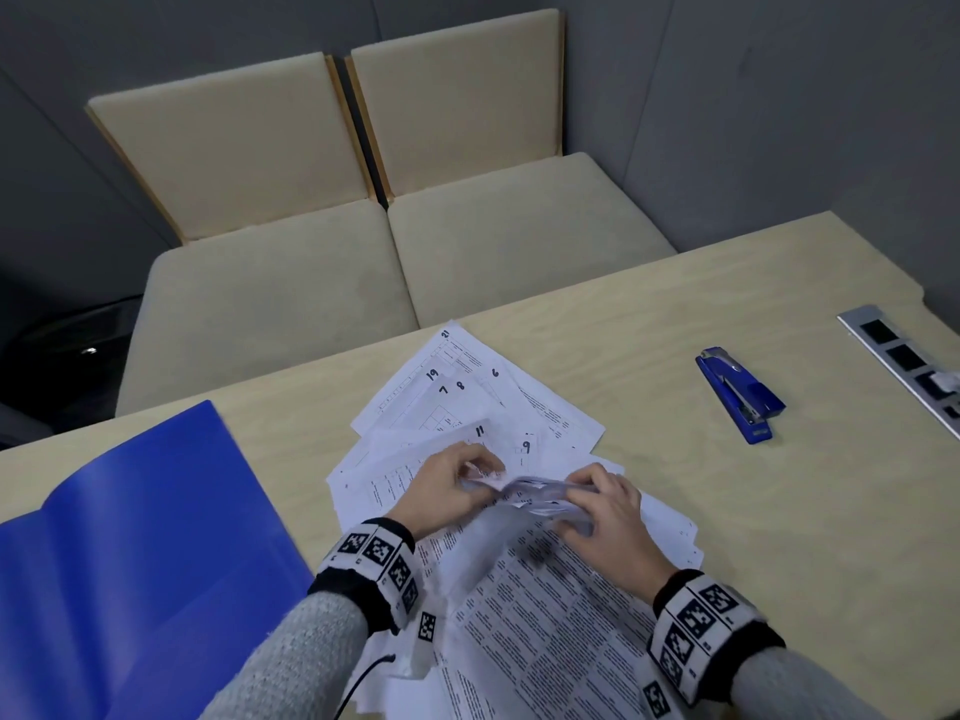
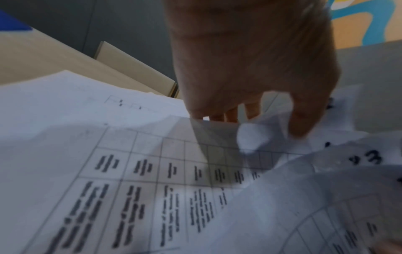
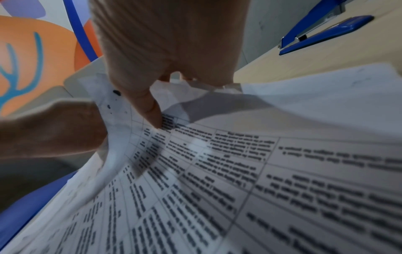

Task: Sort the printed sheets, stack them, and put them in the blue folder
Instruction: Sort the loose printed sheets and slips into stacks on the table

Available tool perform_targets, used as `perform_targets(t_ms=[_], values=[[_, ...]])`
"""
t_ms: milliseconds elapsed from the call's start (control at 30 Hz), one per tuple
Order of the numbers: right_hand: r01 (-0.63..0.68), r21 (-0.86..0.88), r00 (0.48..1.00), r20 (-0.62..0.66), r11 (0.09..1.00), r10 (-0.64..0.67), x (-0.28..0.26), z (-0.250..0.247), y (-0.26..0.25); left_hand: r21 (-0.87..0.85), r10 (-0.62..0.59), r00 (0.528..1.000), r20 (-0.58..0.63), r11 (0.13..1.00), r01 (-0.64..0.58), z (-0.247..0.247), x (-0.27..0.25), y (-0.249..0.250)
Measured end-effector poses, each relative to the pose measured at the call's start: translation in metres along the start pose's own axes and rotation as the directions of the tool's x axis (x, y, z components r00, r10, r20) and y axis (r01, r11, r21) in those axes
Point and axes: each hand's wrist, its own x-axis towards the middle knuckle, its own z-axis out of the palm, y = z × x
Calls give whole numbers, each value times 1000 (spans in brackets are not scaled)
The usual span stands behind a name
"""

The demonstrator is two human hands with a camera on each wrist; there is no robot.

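While the sorting is plainly unfinished, I note both hands at the lower centre of the head view, working the far edge of a held batch of sheets [image 1: 524,553]. The left hand [image 1: 447,485] pinches a lifted corner between thumb and curled fingers; the right hand [image 1: 602,517] is curled round the bunched edge alongside it. I judge this hold serves to thumb through corners and read the handwritten page numbers.

The loose sheets [image 1: 467,402] lie fanned across the table [image 1: 675,304] at frame centre, overlapping, numbers exposed, presumably so each can be found by number. I read seven numbers there: 21, 19, 7, 8, 6, 11, 9. The sheet total I cannot count, as the layers hide one another.

One blue folder [image 1: 130,553] lies open at lower left, touching the pile's near edge, evidently ready to receive the stack. One blue stapler [image 1: 740,394] sits at right, well apart. Two chairs [image 1: 363,200] stand beyond the table.
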Motion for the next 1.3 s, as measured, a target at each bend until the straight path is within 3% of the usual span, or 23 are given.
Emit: perform_targets(t_ms=[67,167,233,333,433,567,733,900,1000,1167,1300], values=[[27,-41,999,-22,999,-27,-1,1,0,-100,-21,999,-28,995,19,-7,0,2],[57,-74,998,-16,996,-58,-3,0,-2,-282,-137,964,-228,957,69,-14,2,2],[63,-69,998,4,996,-62,-5,0,-4,-85,-145,933,-329,989,124,-18,5,-4],[69,-67,998,13,995,-69,-9,1,-8,338,14,948,-319,936,100,-22,9,-11],[47,13,999,8,999,-47,-9,0,-12,475,94,946,-310,877,69,-24,9,-6],[20,57,999,44,998,-22,-6,0,-10,266,36,940,-339,962,59,-24,6,0],[46,55,995,87,997,-51,-1,2,-11,73,18,953,-301,997,4,-26,-2,7],[68,76,993,91,995,-75,2,7,-14,87,53,984,-168,995,-39,-23,-7,2],[82,69,994,66,994,-86,1,10,-13,27,-3,992,-123,1000,6,-24,-7,0],[84,76,995,55,994,-88,-3,12,-13,-13,-89,985,-147,996,88,-26,-3,0],[57,92,994,83,994,-65,1,11,-14,-1,-74,975,-209,997,76,-23,-2,1]])
